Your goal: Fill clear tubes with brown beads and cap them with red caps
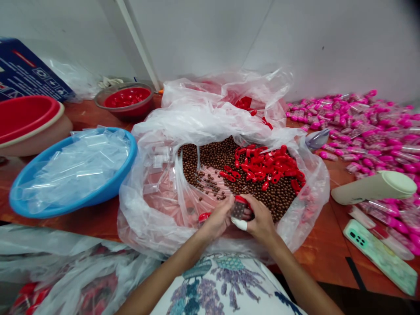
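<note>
Both my hands meet over the front of a large plastic bag [151, 223]. Between them is a small clear container [237, 211] with a red cap and dark contents. My left hand [220, 218] pinches it from the left. My right hand [260, 218], with a white covering on one finger, holds it from the right. Behind my hands the bag holds brown beads [210, 155] and a heap of red caps [262, 164]. Another red-capped piece [204, 217] lies by my left wrist. Clear empty containers [162, 157] rest at the bag's left side.
A blue basin [131, 153] of clear containers stands left, near red and beige basins [62, 127]. A bowl of red pieces [149, 98] is behind. Pink-capped tubes [361, 127], a pale green bottle [370, 188] and a phone [380, 256] lie right.
</note>
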{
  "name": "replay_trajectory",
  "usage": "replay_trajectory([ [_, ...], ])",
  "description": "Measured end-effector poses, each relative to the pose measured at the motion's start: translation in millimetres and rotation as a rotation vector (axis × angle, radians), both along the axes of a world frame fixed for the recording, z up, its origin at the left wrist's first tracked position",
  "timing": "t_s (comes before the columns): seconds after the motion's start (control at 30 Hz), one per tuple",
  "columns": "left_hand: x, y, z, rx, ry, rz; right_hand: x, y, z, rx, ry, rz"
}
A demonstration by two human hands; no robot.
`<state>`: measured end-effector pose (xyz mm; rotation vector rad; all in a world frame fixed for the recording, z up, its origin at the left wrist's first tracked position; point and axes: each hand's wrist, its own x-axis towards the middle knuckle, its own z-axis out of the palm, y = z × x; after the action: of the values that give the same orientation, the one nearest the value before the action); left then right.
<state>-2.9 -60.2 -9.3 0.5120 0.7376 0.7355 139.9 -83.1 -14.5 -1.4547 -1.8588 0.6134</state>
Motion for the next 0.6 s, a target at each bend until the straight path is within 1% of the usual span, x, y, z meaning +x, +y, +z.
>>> replay_trajectory([
  [0.07,7,0,-1.5,0.004,0.095,0.054,-6,-2,0.2,0.018,-0.001,0.008],
  [0.17,13,0,-5.1,0.073,0.294,0.146,-13,-4,-2.7,0.043,0.029,0.007],
  [0.23,13,-1,-6.9,0.112,0.352,0.158,-14,-4,-5.1,0.038,0.027,0.019],
  [0.43,13,-1,-9.3,0.18,0.369,0.11,-9,-4,-7.1,0.074,-0.036,0.042],
  [0.5,14,0,-9.3,0.171,0.366,0.096,-11,-6,-7.3,0.058,-0.027,0.017],
  [0.6,14,1,-7.8,0.144,0.356,0.091,-17,-8,-6.5,-0.012,0.017,-0.038],
])
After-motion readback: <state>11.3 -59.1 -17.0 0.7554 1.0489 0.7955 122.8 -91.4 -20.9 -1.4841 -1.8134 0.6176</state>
